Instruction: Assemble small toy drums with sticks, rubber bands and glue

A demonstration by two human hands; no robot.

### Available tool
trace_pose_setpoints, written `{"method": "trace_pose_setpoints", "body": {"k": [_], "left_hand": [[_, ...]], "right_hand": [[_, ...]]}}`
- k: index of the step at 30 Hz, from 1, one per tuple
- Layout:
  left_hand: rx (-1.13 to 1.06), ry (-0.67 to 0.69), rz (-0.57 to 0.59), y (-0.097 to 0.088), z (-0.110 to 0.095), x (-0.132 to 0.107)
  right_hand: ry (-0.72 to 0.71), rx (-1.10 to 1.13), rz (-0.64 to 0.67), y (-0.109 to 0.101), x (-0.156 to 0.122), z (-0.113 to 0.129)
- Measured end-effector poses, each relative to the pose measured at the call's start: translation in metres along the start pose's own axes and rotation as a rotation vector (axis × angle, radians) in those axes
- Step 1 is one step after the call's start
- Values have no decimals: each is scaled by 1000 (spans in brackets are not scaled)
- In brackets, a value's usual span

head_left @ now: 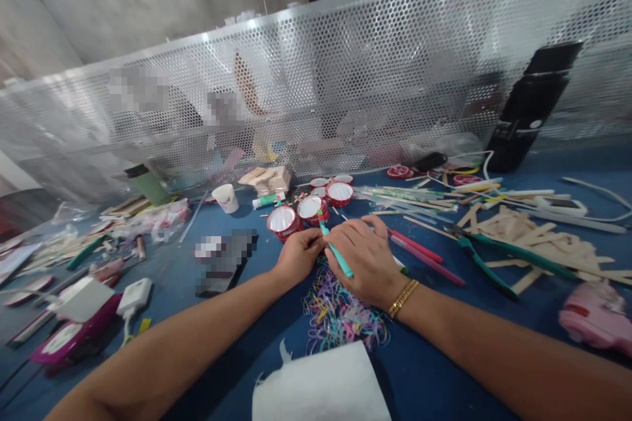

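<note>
My right hand [363, 255] is closed around a slim teal pen-like stick [340, 259], which tilts up and away from me, with a green and red end on top. Beside it, my left hand [299, 256] has its fingertips pinched together, touching or almost touching the right fingers. Whatever lies in that pinch is hidden. Just beyond both hands stand several small red drum-like cups with white tops [282, 220]. Below my fingers lies a tangled heap of coloured rubber bands [343, 316].
Green-handled pliers [523, 255] and wooden sticks [543, 243] lie right, with red and pink pens [429, 256] nearer. A phone [230, 263], paper cup [226, 198] and purple power strip [79, 335] are left. White tissue roll [320, 385] sits in front. Perforated metal screen [355, 72] stands behind.
</note>
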State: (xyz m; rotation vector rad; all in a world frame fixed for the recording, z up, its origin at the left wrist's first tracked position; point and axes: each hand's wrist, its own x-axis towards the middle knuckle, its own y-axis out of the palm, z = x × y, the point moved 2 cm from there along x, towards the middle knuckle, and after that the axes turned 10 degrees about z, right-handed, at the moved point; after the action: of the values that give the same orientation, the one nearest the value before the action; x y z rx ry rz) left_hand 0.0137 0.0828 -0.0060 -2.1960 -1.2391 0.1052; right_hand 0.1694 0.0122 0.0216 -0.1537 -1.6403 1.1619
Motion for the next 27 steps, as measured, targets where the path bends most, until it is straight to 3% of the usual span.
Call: {"method": "trace_pose_setpoints", "body": {"k": [19, 27], "left_hand": [[-23, -22, 0, 0, 0, 0], [1, -9, -8, 0, 3, 0]], "right_hand": [[48, 23, -3, 0, 0, -2], [-12, 34, -9, -1, 1, 0]]}}
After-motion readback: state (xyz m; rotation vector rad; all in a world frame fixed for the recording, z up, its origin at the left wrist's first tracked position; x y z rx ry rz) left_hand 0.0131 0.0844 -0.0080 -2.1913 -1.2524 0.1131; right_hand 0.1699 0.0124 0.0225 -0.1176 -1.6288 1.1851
